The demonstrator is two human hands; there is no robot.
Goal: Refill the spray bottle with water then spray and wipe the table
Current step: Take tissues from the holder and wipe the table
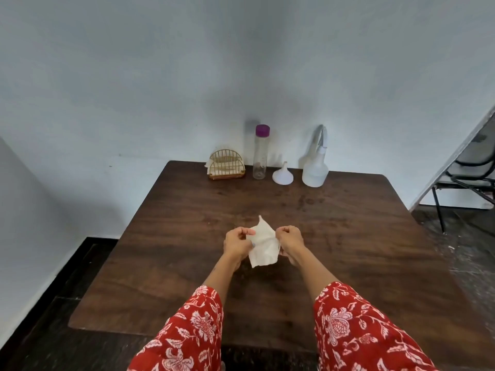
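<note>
Back edge of table (166,263), left to right: napkin holder (227,165), water bottle (261,152), funnel (282,174), spray bottle (315,163). Tissue (263,243) mid-table, btwn both hands. Chair (467,170) far right.

Head view: from above the table's (166,263) near edge, facing forward and down toward its far edge.
Range: probably arm's reach.

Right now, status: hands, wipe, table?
Left hand and right hand both pinching white paper napkin above dark wooden table. Translucent spray bottle parked at far edge. Nothing obstructing.
</note>
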